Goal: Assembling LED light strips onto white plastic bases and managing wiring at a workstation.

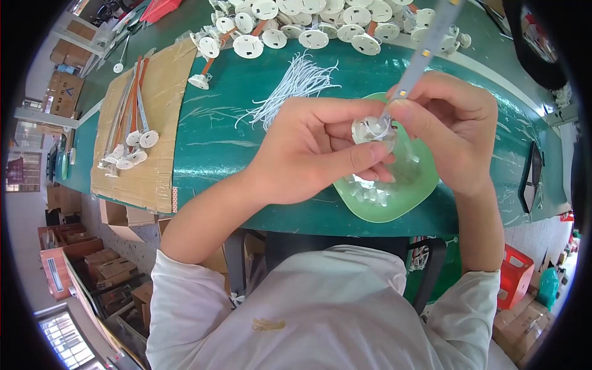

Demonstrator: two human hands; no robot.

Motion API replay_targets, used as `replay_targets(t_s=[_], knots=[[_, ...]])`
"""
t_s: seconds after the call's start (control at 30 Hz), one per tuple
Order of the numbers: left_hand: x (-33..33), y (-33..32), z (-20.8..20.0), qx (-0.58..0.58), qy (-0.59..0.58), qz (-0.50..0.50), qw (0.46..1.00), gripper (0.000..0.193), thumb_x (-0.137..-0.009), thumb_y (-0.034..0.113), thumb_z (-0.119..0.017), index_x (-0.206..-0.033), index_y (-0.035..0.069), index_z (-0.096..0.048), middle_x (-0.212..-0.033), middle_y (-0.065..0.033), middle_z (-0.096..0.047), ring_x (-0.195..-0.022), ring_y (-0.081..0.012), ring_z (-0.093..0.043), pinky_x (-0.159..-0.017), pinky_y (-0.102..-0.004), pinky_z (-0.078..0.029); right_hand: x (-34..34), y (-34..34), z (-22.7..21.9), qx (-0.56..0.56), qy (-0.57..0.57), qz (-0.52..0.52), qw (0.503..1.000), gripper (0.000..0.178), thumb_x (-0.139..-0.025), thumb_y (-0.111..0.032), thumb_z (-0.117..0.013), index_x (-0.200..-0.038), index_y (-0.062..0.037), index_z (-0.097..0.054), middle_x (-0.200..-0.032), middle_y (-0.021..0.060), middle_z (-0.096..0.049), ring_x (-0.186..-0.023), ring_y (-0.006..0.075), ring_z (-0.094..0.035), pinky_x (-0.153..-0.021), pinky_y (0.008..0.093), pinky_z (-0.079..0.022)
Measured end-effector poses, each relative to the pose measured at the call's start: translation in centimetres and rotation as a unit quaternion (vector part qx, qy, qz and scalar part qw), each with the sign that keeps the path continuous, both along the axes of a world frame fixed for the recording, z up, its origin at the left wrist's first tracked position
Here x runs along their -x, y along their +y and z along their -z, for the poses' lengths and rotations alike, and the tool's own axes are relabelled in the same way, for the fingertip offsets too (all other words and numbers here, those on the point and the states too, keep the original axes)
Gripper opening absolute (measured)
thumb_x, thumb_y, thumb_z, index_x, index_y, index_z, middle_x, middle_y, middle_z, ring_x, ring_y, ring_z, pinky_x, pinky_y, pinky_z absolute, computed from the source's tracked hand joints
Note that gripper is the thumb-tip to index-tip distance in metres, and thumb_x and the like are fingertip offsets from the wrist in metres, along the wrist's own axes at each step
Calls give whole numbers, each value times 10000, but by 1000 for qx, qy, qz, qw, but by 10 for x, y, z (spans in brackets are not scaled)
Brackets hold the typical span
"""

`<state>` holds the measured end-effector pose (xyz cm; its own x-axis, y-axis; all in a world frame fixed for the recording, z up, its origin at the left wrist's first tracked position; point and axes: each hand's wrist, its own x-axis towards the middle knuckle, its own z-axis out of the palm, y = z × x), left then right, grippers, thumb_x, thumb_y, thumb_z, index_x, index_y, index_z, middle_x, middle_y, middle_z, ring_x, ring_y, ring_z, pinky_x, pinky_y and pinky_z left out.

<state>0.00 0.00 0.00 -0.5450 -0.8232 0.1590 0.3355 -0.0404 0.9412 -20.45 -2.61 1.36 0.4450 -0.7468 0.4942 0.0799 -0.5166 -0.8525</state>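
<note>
Between thumb and fingers my left hand holds a small round white cap with a clear look to it. My right hand pinches the lower end of an LED strip, which rises up and to the right. The strip's end meets the cap, where a thin white loop shows. Both hands are over a light green bowl. Small clear plastic pieces lie inside it, partly hidden by my left hand. Beyond the left hand, a bundle of thin white wires lies on the green table.
Many white round caps with strips are heaped along the far edge. On the left, a cardboard sheet bears several strips with caps. A dark flat stand lies at right. A red plastic stool stands on the floor.
</note>
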Motion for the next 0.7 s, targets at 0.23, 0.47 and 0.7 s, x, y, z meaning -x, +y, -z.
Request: replay_targets(t_s=[0.23,0.47,0.7], knots=[[23,-30,-20,-14,-50,-17,999,344,-866,60,-652,-1185,-54,-596,-967,-141,-679,-762,-181,-683,-723,-277,-569,12,-2,-37,-5,98,128,987,129,-810,28,-690,-938,32,-673,-882,75,-679,-719,97,-610,-617,207,-480],[116,-110,-37,559,-332,-8,759,536,-726,175,-701,-1235,68,-574,-875,-210,-673,-838,-324,-668,-792,-420,-506,102,-10,-17,89,179,266,943,89,-844,-10,-669,-922,32,-680,-866,57,-673,-727,84,-599,-622,215,-489],[177,-123,9,418,-304,31,856,479,-665,153,-784,-1090,35,-597,-767,-156,-669,-730,-284,-655,-693,-358,-513,160,-20,44,36,234,307,922,124,-861,-82,-677,-922,26,-678,-850,34,-672,-760,73,-598,-657,222,-507]])
